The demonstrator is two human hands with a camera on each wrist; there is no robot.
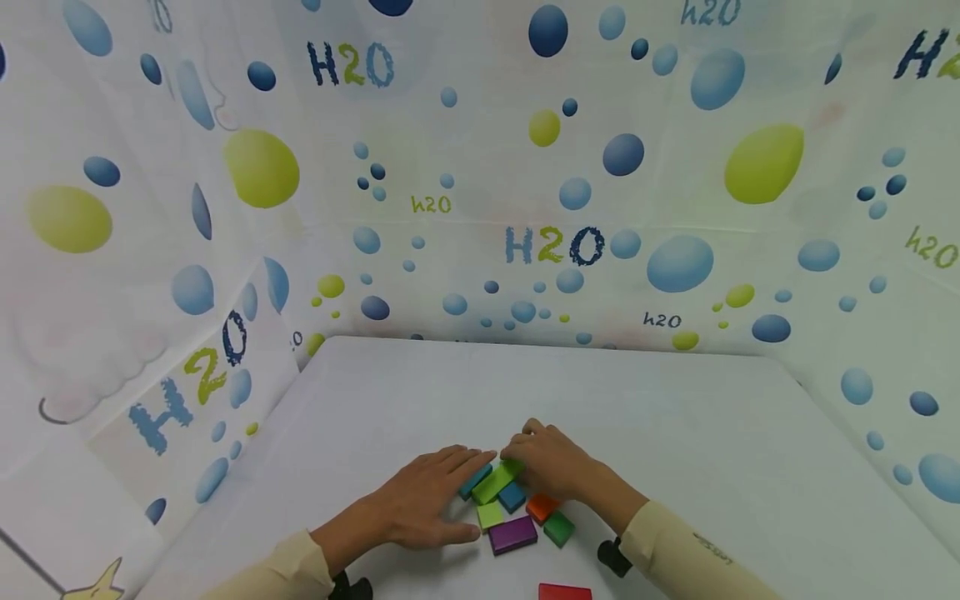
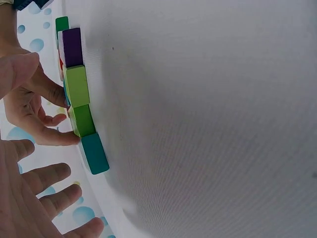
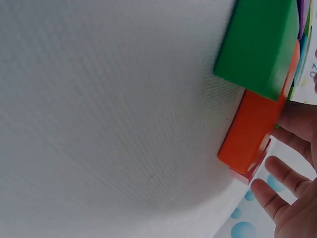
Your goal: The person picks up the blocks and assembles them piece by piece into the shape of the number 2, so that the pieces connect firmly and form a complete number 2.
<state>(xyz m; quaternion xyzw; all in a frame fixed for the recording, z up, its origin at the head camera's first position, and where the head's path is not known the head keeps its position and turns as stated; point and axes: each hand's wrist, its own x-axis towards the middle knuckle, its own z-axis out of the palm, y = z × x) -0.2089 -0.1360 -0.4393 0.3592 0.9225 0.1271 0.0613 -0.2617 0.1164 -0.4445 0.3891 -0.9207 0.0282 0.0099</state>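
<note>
My left hand (image 1: 431,500) lies with fingers extended beside a cluster of coloured wooden blocks. Its fingertips are by the teal block (image 1: 475,481) at the cluster's left. My right hand (image 1: 551,461) reaches over the far side and pinches a bright green block (image 1: 491,483) between thumb and forefinger, as the left wrist view shows. Close around it lie a blue block (image 1: 512,497), a lime block (image 1: 491,515), a purple block (image 1: 513,536), an orange block (image 3: 252,129) and a dark green block (image 3: 262,44). A pinkish-red block (image 3: 241,175) shows behind the orange one; the right hand hides it in the head view.
A separate red block (image 1: 565,592) lies at the near edge of the head view. The white tabletop (image 1: 540,383) stretches out behind the blocks. Patterned white cloth (image 1: 480,150) with blue and green spots hangs behind and at the sides.
</note>
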